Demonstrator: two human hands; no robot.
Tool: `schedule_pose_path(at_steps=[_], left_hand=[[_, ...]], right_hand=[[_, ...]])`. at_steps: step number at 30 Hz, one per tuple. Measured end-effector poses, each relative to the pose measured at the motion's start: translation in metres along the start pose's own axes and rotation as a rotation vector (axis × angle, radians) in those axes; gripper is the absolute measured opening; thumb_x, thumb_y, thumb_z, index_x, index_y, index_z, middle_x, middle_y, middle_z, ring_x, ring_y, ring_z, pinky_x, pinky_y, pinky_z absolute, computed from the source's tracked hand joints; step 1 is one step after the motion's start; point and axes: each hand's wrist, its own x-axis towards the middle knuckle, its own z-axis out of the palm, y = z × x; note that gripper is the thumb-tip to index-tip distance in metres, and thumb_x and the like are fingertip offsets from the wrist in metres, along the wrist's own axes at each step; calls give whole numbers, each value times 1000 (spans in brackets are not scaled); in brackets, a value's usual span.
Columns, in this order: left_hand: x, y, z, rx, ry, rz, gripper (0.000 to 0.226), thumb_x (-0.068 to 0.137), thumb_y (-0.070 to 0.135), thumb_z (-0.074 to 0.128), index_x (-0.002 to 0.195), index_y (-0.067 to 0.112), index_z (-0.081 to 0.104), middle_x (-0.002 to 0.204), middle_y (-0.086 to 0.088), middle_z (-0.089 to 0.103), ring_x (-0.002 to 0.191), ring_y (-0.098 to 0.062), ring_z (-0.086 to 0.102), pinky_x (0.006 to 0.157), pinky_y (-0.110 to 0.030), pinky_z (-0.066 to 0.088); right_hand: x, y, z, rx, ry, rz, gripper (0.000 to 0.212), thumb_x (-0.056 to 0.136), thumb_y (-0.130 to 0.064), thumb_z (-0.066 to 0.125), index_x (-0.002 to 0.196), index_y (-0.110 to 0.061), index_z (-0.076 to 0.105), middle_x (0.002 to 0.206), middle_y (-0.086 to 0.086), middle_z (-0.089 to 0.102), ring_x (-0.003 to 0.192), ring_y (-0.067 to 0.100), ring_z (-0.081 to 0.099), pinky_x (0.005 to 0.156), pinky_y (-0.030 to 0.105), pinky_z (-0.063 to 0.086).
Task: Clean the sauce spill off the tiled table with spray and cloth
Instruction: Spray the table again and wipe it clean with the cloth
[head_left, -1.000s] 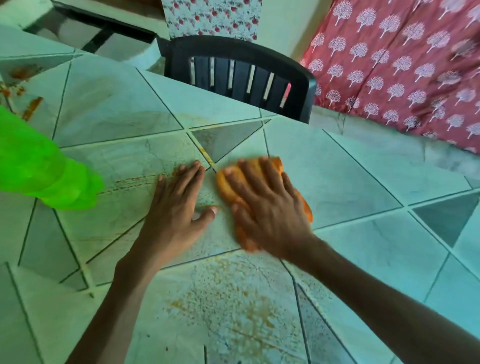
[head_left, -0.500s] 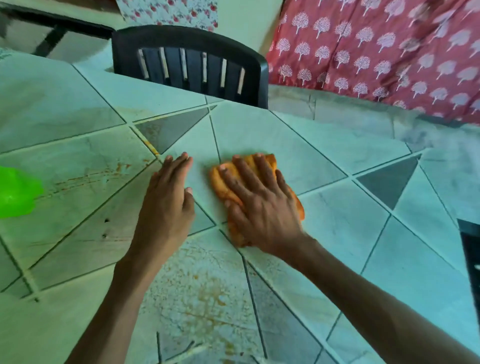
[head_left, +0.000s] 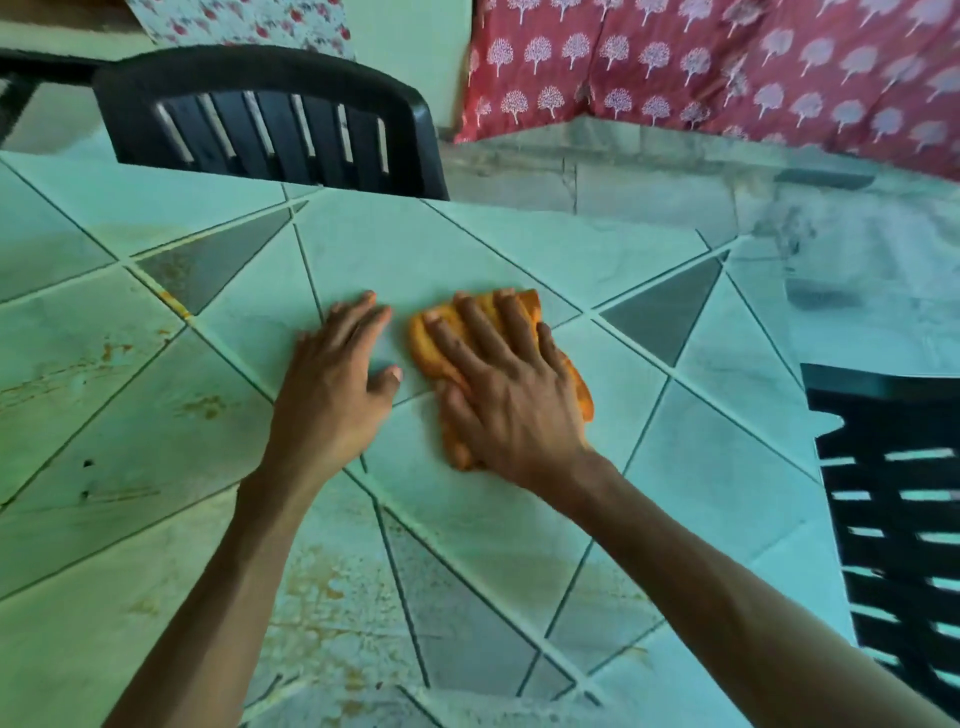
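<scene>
Lying under the flat, spread right hand (head_left: 511, 400), orange cloth (head_left: 423, 356); left hand (head_left: 335, 389) flat beside.

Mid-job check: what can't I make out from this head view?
Cloth: mostly covered by the right hand; its underside is hidden.
Table beneath cloth and left hand: any sauce there is hidden.
Sauce stains near the bottom: partly behind the left forearm, cut by the edge.
Spray bottle: outside the head view.

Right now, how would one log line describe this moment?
step: wipe | right hand: flat, pressing folded orange cloth on pale tiled table | left hand: flat on tiles beside cloth | remaining: orange-brown sauce smears, near side
</scene>
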Motion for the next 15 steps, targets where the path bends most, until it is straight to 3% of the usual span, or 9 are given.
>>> schedule_pose_path(at_steps=[4,7,10,12,15], left_hand=[[2,4,-5,-9,-22,-20,66,82,38,49,145,18,44,157,3,33,144,-19,31,115,-49,27],[2,3,-3,-26,-7,-12,59,88,28,57,144,16,44,157,2,33,143,-22,32,115,-49,28],[2,3,3,-28,28,-31,57,88,22,57,143,14,45,156,-1,34,143,-26,32,114,-51,27],[1,11,6,-27,76,-69,59,83,24,52,140,11,48,154,-4,38,142,-27,34,114,-52,29],[0,34,15,-25,146,-68,57,79,28,50,132,7,55,148,-8,46,136,-28,43,111,-49,35]], right_hand=[[-73,60,-16,-31,-93,-9,62,99,-58,28,157,-42,16,166,-6,20,154,28,11,122,52,19],[-48,120,-27,-24,-37,227,62,97,-58,27,157,-43,16,166,-7,19,154,28,10,121,55,21],[9,128,-26,27,14,387,63,97,-57,32,156,-44,14,167,-10,12,154,29,3,122,57,14],[18,112,-22,23,4,356,64,97,-56,30,157,-42,13,167,-8,12,154,30,3,122,57,14],[-42,84,-18,-118,-88,49,63,99,-54,19,159,-39,5,168,-5,10,155,32,2,121,56,15]])
